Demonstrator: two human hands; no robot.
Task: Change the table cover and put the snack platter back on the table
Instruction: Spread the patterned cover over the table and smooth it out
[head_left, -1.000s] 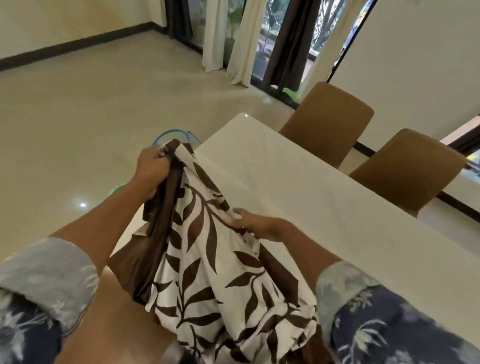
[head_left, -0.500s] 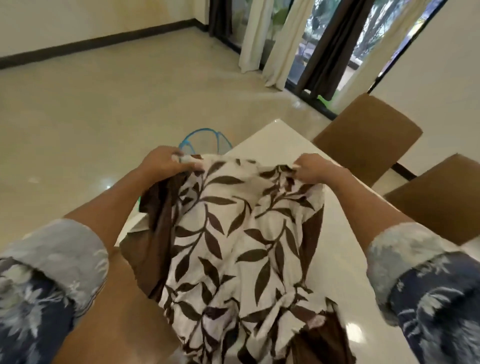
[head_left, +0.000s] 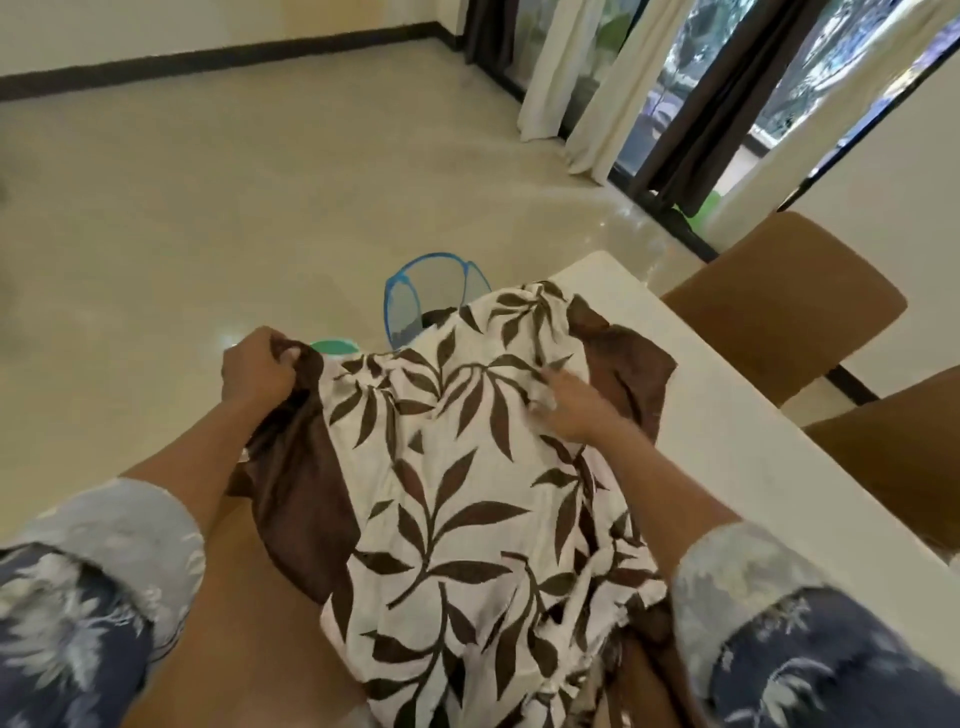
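Left hand (head_left: 257, 371) and right hand (head_left: 569, 410) both bear on the table cover (head_left: 467, 493). It is a cream cloth printed with dark brown leaf sprays and edged by a plain brown border. It lies rumpled between the two forearms. Its far end is spread over the near corner of the white table (head_left: 753, 457), beyond the right hand. Its near end is bunched in folds under the right forearm.

The left hand is raised off to the left of the table. Its fingers are curled into a fist that grips the brown border, and the cloth hangs from it in a dark fold. The left forearm runs from a rolled floral sleeve (head_left: 119, 545) up to that fist.

The right hand rests on top of the printed cloth with a forefinger reaching forward. Motion blur smears it, so I cannot tell whether it lies flat or pinches a fold.

Ahead of the left hand, a blue-rimmed mesh basket (head_left: 415, 301) stands on the pale floor (head_left: 208, 208). A green rim (head_left: 335, 346) shows just beside the left knuckles. To the right of the right hand, past the table, stand two brown chairs (head_left: 789, 306). Cream and dark curtains (head_left: 597, 78) hang far beyond both hands.
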